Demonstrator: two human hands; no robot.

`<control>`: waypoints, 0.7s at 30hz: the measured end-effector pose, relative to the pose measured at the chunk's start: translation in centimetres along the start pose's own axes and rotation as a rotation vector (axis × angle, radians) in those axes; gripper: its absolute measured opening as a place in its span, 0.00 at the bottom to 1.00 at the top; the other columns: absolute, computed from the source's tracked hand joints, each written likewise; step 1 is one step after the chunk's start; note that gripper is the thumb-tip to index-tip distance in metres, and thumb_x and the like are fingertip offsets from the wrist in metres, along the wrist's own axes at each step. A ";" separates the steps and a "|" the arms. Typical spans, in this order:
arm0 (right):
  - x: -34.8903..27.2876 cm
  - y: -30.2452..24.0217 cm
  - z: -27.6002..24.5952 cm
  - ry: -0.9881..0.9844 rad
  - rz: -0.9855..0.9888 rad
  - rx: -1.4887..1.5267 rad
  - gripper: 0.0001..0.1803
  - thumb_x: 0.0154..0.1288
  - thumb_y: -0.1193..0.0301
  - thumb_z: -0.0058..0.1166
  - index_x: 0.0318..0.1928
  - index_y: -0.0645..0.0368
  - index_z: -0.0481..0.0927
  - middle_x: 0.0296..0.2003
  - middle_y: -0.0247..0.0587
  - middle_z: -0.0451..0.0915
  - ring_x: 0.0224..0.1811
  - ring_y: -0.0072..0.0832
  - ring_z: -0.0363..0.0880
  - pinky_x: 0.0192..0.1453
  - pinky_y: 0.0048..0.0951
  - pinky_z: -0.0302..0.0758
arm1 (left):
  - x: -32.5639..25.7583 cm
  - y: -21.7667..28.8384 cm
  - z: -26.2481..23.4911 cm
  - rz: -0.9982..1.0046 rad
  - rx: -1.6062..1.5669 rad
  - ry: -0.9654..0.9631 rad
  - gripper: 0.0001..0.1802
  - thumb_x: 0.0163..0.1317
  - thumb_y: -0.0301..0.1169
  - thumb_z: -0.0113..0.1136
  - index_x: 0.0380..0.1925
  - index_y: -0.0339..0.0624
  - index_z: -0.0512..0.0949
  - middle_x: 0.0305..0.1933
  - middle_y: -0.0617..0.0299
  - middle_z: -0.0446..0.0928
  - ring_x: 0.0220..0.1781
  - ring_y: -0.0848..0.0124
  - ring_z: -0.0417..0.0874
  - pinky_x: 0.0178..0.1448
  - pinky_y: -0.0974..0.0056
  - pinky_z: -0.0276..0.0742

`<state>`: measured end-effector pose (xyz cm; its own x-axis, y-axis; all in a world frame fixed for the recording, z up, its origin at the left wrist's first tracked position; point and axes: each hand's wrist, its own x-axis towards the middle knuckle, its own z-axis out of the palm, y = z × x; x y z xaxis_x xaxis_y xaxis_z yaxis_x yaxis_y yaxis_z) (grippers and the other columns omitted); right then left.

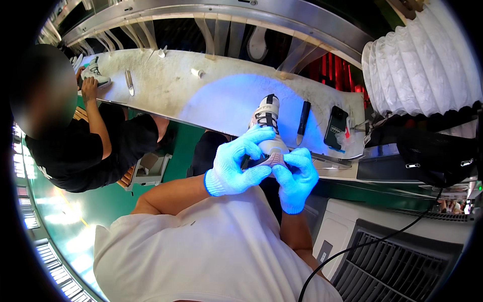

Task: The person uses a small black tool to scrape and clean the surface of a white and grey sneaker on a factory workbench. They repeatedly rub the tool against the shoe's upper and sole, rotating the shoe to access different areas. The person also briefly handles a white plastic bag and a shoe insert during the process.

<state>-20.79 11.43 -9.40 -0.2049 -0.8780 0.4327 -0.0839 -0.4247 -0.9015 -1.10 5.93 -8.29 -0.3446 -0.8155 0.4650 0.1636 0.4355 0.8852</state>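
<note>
Both gloved hands close around 1 white shoe (267,132) at the near edge of the workbench (201,95). The left hand (235,163) wraps its side; the right hand (297,177) grips the heel. A dark tool (303,120) and phone (336,126) lie beside it.

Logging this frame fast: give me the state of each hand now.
Left hand: gloved, fingers closed around the toe end of the white shoe.
Right hand: gloved, fingers closed on the same shoe's toe from below.
</note>
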 end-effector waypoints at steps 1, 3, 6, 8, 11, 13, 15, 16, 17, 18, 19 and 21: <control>-0.2 -0.2 0.3 0.002 -0.009 -0.051 0.17 0.62 0.83 0.79 0.49 0.61 0.88 0.43 0.37 0.81 0.42 0.26 0.80 0.47 0.28 0.78 | -0.1 0.3 0.3 -0.002 0.017 0.035 0.21 0.64 0.31 0.82 0.33 0.37 0.74 0.70 0.32 0.83 0.79 0.42 0.81 0.82 0.41 0.72; -0.3 -0.1 0.7 0.019 -0.058 -0.106 0.16 0.61 0.82 0.81 0.46 0.59 0.87 0.40 0.36 0.80 0.39 0.26 0.79 0.43 0.27 0.76 | -0.3 0.5 0.6 -0.001 0.050 0.104 0.23 0.61 0.31 0.87 0.30 0.37 0.76 0.63 0.37 0.88 0.74 0.44 0.88 0.75 0.47 0.83; -0.3 -0.1 1.0 0.031 -0.099 -0.141 0.16 0.60 0.84 0.80 0.45 0.58 0.87 0.39 0.36 0.80 0.38 0.25 0.77 0.41 0.28 0.74 | -0.4 0.2 0.5 -0.011 0.060 0.104 0.23 0.61 0.29 0.87 0.29 0.37 0.75 0.62 0.38 0.89 0.73 0.45 0.89 0.74 0.47 0.84; -0.3 0.1 1.3 0.056 -0.103 -0.113 0.16 0.60 0.84 0.80 0.45 0.58 0.87 0.38 0.36 0.80 0.37 0.25 0.76 0.40 0.28 0.73 | -0.3 0.0 0.7 -0.004 0.057 0.121 0.23 0.62 0.28 0.87 0.28 0.37 0.75 0.61 0.39 0.89 0.72 0.45 0.89 0.73 0.47 0.84; -0.3 0.0 1.5 0.083 -0.063 -0.078 0.17 0.59 0.85 0.80 0.44 0.58 0.87 0.38 0.36 0.79 0.37 0.25 0.75 0.39 0.28 0.71 | 0.0 0.0 0.8 -0.007 0.045 0.128 0.23 0.61 0.27 0.87 0.28 0.38 0.74 0.60 0.40 0.90 0.71 0.45 0.90 0.73 0.47 0.85; -0.2 0.1 1.5 0.091 -0.090 -0.102 0.16 0.60 0.85 0.79 0.44 0.58 0.87 0.37 0.36 0.78 0.36 0.24 0.75 0.39 0.27 0.71 | 0.2 -0.1 0.9 -0.011 0.026 0.134 0.23 0.61 0.27 0.87 0.28 0.38 0.74 0.60 0.40 0.90 0.70 0.45 0.90 0.72 0.47 0.85; -0.1 0.1 1.6 0.096 -0.089 -0.107 0.16 0.60 0.86 0.78 0.44 0.58 0.87 0.37 0.35 0.78 0.36 0.24 0.75 0.39 0.27 0.70 | 0.1 -0.2 1.0 -0.016 -0.002 0.144 0.23 0.60 0.26 0.87 0.28 0.38 0.74 0.60 0.40 0.90 0.70 0.46 0.91 0.71 0.47 0.86; 0.0 -0.2 1.7 0.097 -0.076 -0.100 0.15 0.61 0.86 0.78 0.44 0.58 0.87 0.37 0.35 0.77 0.36 0.24 0.75 0.39 0.27 0.70 | 0.2 -0.3 1.0 0.006 0.033 0.133 0.22 0.60 0.26 0.87 0.29 0.38 0.74 0.59 0.40 0.90 0.69 0.46 0.91 0.71 0.47 0.86; 0.0 -0.3 1.8 0.098 -0.063 -0.093 0.15 0.62 0.87 0.78 0.43 0.58 0.87 0.37 0.35 0.77 0.36 0.24 0.75 0.40 0.27 0.70 | 0.4 -0.4 0.9 0.027 0.069 0.121 0.22 0.60 0.26 0.87 0.30 0.38 0.75 0.58 0.40 0.90 0.69 0.47 0.91 0.70 0.47 0.86; 0.1 -0.3 1.7 0.083 -0.061 -0.091 0.16 0.62 0.87 0.77 0.46 0.59 0.86 0.37 0.34 0.77 0.36 0.22 0.74 0.40 0.26 0.70 | 0.6 -0.3 0.7 0.051 0.102 0.105 0.22 0.59 0.26 0.88 0.31 0.38 0.75 0.58 0.40 0.91 0.68 0.47 0.91 0.70 0.47 0.87; 0.2 -0.3 1.4 0.068 -0.060 -0.089 0.18 0.63 0.88 0.77 0.49 0.60 0.85 0.37 0.33 0.77 0.37 0.20 0.74 0.40 0.25 0.71 | 0.6 -0.3 0.6 0.001 0.056 0.089 0.22 0.60 0.24 0.86 0.33 0.40 0.74 0.59 0.41 0.90 0.69 0.48 0.91 0.74 0.44 0.82; 0.1 -0.8 1.6 0.121 0.066 0.019 0.22 0.64 0.88 0.76 0.55 0.62 0.83 0.37 0.31 0.76 0.37 0.17 0.74 0.41 0.23 0.73 | 0.6 0.0 0.3 -0.093 -0.033 0.041 0.23 0.62 0.21 0.84 0.36 0.42 0.72 0.62 0.42 0.88 0.69 0.49 0.90 0.84 0.39 0.74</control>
<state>-19.16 11.28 -8.58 -0.3259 -0.8713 0.3670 -0.0486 -0.3722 -0.9269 -1.60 5.56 -8.05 -0.3215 -0.8672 0.3802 0.1628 0.3449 0.9244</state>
